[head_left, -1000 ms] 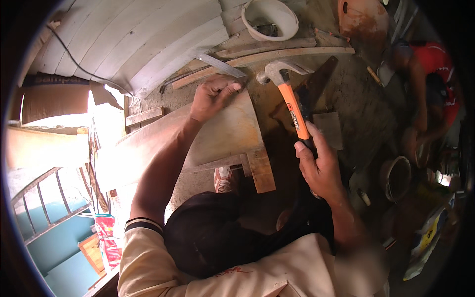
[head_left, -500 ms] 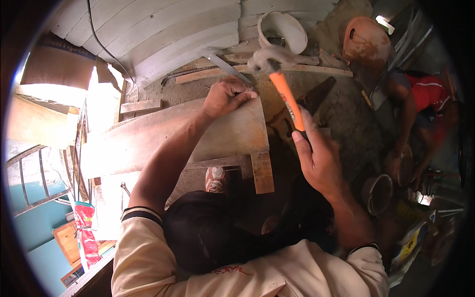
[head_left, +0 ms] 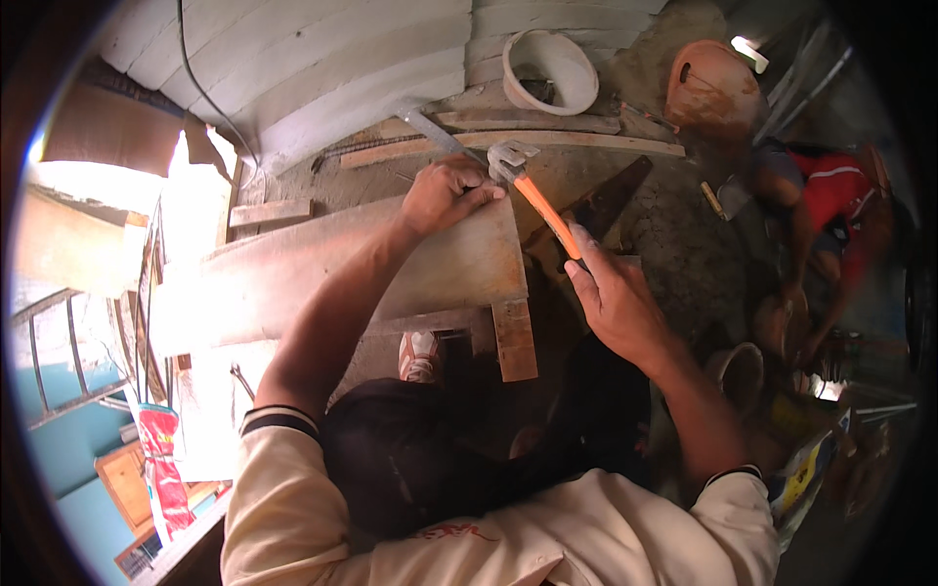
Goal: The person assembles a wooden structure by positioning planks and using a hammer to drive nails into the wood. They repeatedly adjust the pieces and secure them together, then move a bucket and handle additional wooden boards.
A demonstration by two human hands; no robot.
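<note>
At the far left, a stack of pale boards (head_left: 205, 391) is being kept out of the working area, and to the right of it a broad wooden plank (head_left: 342, 273) is being laid across a lower support so that its far right corner is being presented at a workable height. A short wooden block (head_left: 514, 338) is being left under the near right edge of the plank, seemingly as a prop. The left hand (head_left: 445, 193) is being pressed onto the far right corner of the plank, its fingers curled together and pinched at their tips near the plank's edge; whether a nail is being gripped there cannot be told, since anything so small is being hidden by the fingers. Just beside those fingertips, the steel head of a claw hammer (head_left: 532, 195) is being held close to the corner, so that the blow is being aimed where the left hand is steadying. The hammer's orange handle is being clamped low down by the right hand (head_left: 614, 303), fingers wrapped around the grip, which is giving leverage. A handsaw (head_left: 598, 207) is being left flat on the ground behind the hammer, within reach. Farther away, a white bucket (head_left: 552, 70) and an orange helmet (head_left: 711, 86) are being kept aside, and at the far right another person in a red shirt (head_left: 831, 195) is crouching well apart.
</note>
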